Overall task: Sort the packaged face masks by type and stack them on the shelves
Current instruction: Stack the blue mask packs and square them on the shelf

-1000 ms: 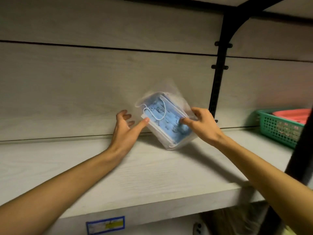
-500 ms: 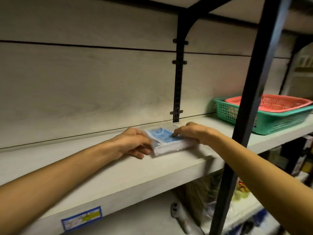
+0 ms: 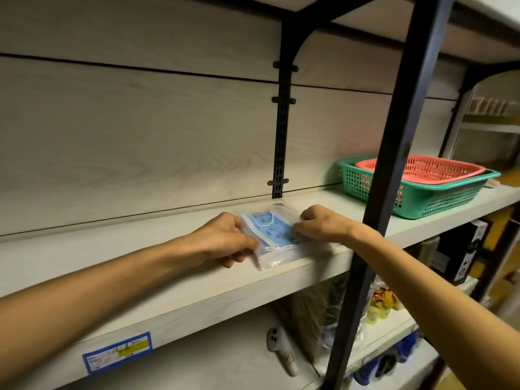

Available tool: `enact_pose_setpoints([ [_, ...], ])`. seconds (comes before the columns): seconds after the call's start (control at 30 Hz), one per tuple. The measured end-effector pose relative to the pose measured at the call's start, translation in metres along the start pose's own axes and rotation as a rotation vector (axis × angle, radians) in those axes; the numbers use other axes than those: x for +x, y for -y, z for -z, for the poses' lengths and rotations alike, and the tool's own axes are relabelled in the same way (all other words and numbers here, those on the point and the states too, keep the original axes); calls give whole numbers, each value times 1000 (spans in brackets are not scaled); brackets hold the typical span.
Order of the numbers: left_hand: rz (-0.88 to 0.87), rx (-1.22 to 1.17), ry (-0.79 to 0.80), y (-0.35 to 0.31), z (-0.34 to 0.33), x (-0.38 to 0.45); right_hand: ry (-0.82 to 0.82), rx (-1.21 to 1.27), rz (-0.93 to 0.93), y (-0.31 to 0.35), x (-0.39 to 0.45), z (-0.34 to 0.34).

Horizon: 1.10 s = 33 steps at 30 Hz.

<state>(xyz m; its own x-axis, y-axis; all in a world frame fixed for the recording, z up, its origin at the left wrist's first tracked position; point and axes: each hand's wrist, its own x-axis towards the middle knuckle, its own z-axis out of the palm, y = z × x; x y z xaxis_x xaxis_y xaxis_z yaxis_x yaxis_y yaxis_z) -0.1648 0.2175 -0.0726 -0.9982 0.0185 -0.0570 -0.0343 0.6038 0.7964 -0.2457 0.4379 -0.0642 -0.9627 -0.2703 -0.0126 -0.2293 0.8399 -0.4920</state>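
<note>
Resting flat near the shelf's front edge, the mask pack lies between both hands, long axis running front to back. Left hand curls against its left side; right hand pinches its right edge. Both are equally near, so either could square it, by this judgement.

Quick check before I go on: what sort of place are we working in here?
Probably a shop or its stockroom. Long wood-look shelf on black metal uprights, a price label on the shelf edge, packaged goods on the shelf below, and stacked plastic baskets.
</note>
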Motion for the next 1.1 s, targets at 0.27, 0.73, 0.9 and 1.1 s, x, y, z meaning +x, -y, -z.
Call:
enact_pose_setpoints([
  [0.27, 19, 9, -24, 5, 4, 0, -33, 61, 86, 1, -2, -14],
  [0.73, -150, 798, -106, 26, -3, 1, 36, -194, 371, 23, 26, -36],
  [0.9, -179, 836, -159, 34, -6, 2, 44, -234, 356, 19, 30, -44],
  [1.1, -177, 640, -179, 34, 3, 7, 121, -205, 351, 22, 39, -28],
])
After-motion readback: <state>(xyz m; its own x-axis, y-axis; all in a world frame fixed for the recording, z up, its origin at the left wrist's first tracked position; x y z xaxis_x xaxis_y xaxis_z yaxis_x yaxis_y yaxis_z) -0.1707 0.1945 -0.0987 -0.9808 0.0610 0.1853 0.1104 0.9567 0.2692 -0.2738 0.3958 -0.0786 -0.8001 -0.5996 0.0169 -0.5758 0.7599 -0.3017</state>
